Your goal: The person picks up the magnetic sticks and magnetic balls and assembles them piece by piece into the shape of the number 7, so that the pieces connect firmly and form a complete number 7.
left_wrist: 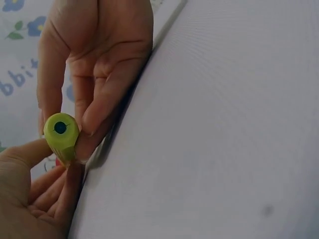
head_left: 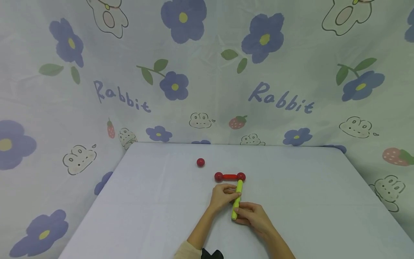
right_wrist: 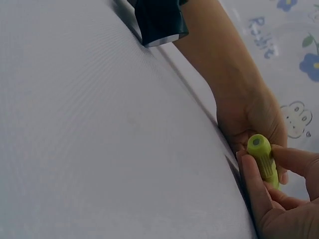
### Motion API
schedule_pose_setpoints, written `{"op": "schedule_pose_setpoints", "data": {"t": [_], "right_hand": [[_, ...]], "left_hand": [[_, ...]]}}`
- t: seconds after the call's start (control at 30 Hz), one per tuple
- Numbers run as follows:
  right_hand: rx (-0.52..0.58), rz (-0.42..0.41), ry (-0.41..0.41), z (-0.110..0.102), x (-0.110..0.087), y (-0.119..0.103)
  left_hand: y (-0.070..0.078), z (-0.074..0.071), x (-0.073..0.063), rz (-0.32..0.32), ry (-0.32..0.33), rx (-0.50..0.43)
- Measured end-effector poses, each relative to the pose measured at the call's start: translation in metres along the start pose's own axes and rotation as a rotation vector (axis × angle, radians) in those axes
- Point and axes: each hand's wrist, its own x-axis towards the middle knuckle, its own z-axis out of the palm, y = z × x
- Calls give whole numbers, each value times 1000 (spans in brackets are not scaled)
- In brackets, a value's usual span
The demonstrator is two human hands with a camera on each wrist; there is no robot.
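A yellow-green rod (head_left: 237, 199) points away from me, and its far end meets the right red ball (head_left: 241, 176) in the head view. Whether they are joined I cannot tell. My left hand (head_left: 223, 196) pinches the rod around its middle. Nearer its close end, my right hand (head_left: 253, 216) grips it between thumb and fingers. That end (left_wrist: 60, 128) shows a small dark disc. A short red rod (head_left: 230, 177) links the right ball to another red ball (head_left: 219, 176).
One loose red ball (head_left: 200, 162) lies farther back, left of the linked pair. All of this is on a white table (head_left: 155, 187). Behind it hangs a cloth (head_left: 207, 72) printed with rabbits and flowers.
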Motion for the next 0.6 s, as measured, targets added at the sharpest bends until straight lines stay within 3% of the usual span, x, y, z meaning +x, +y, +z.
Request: {"op": "schedule_pose_setpoints", "data": {"t": [0.13,0.37,0.5,0.6], "right_hand": [[-32,13,49,3,1,-2],[-80,49,105,7,6,-2],[-77,65,108,8,7,-4],[-68,69,91,7,7,-6]], "left_hand": [[3,0,-1,7,2,-15],[41,-6,-16,19,-10,-10],[41,-5,-16,25,-8,1],[31,-4,-12,32,-2,6]]}}
